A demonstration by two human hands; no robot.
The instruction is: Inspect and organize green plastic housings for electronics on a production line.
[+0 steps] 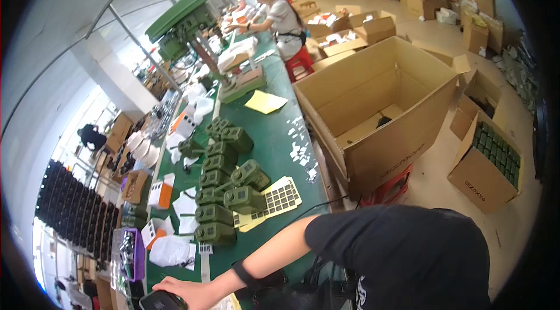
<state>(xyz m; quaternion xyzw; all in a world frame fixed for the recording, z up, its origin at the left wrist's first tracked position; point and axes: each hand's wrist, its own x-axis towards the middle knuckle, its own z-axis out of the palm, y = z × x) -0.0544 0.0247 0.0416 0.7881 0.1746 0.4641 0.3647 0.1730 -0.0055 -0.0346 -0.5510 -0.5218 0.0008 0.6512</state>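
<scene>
Reach in progress: left hand (185, 292) curled over a dark device (163, 300), below the green units (224, 184) (right hand unseen); lifting needs firmer grip

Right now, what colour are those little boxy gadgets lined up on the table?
The boxy gadgets are dark olive green, clearest in the head view.

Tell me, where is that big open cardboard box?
In the head view, the box sits on the floor right of the green bench, beside the rows of green devices.
</scene>
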